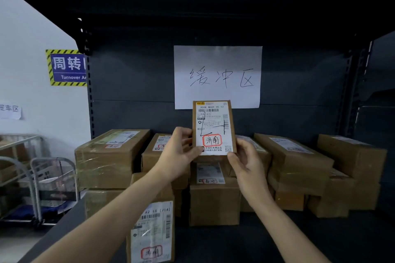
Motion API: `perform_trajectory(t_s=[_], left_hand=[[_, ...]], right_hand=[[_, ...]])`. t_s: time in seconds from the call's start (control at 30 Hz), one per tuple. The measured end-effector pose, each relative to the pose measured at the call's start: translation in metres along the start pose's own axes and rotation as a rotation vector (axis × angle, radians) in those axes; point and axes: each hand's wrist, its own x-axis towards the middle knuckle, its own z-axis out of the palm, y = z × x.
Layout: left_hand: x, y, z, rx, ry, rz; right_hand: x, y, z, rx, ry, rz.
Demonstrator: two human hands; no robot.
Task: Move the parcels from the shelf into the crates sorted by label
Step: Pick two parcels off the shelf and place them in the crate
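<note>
Head view: a small brown parcel (214, 128) is held upright above the stacked boxes, its white label turned toward the camera. It is gripped at its lower left edge by the left hand (177, 152) and at its lower right corner by the right hand (245, 159), with the fingers (183, 132) of both curled round its sides. A red-framed stamp (212, 140) is seen on the label. Other parcels (106, 156) are stacked on the dark shelf (277, 239) beneath. A handwritten paper sheet (218, 77) is fixed to the back panel behind the held parcel. A metal trolley (53, 177) is seen at left.
</note>
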Motion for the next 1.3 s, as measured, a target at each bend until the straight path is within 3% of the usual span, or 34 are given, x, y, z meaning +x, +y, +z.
perform_trajectory(t_s=[0.47, 1.07, 1.3], left_hand=[[-0.099, -0.004, 0.040, 0.183, 0.056, 0.050], [-0.176, -0.051, 0.067, 0.231, 0.082, -0.123], [-0.181, -0.066, 0.052, 0.199, 0.008, -0.233]], right_hand=[[-0.086, 0.018, -0.034, -0.012, -0.082, 0.090], [-0.149, 0.057, -0.022, -0.198, -0.223, 0.162], [-0.139, 0.065, -0.003, -0.242, -0.319, 0.221]])
